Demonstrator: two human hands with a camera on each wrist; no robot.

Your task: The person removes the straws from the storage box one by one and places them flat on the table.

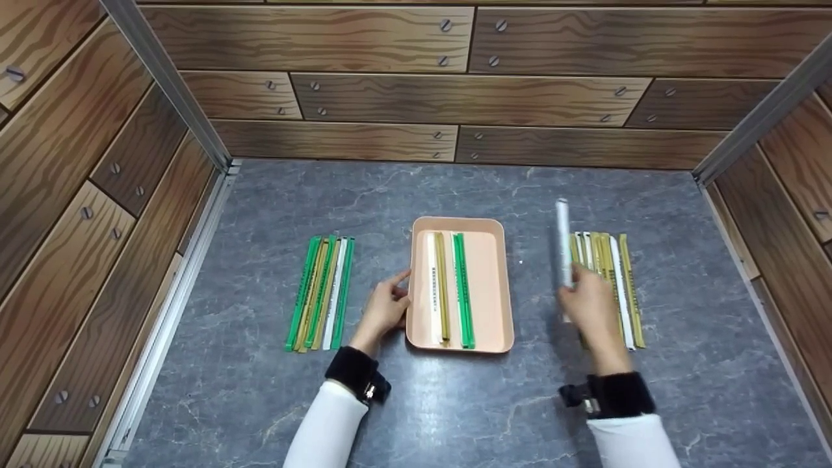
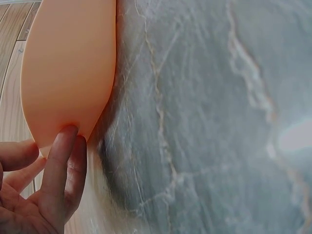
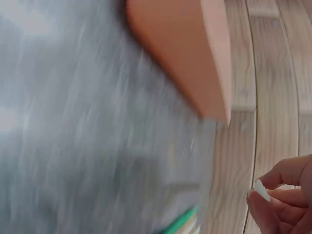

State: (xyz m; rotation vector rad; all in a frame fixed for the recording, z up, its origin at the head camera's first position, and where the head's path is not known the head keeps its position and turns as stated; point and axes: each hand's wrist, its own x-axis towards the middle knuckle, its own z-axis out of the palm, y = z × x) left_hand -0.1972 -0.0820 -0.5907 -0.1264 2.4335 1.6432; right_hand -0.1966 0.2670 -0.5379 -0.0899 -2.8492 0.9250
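Observation:
My left hand holds the left edge of a shallow peach tray. In the left wrist view, two fingertips press the tray's outer wall while other digits meet its rim. Inside the tray lie several long paper-wrapped straws: a white one, a gold one, and a green one with white beside it. To the tray's right, my right hand pinches a white wrapped straw. Only its pale end shows between thumb and fingers in the right wrist view.
Left of the tray lies a row of green, gold and white wrapped straws. Another group, mostly gold and white, lies beneath and beside my right hand. Wood-patterned walls bound the grey marbled surface on three sides.

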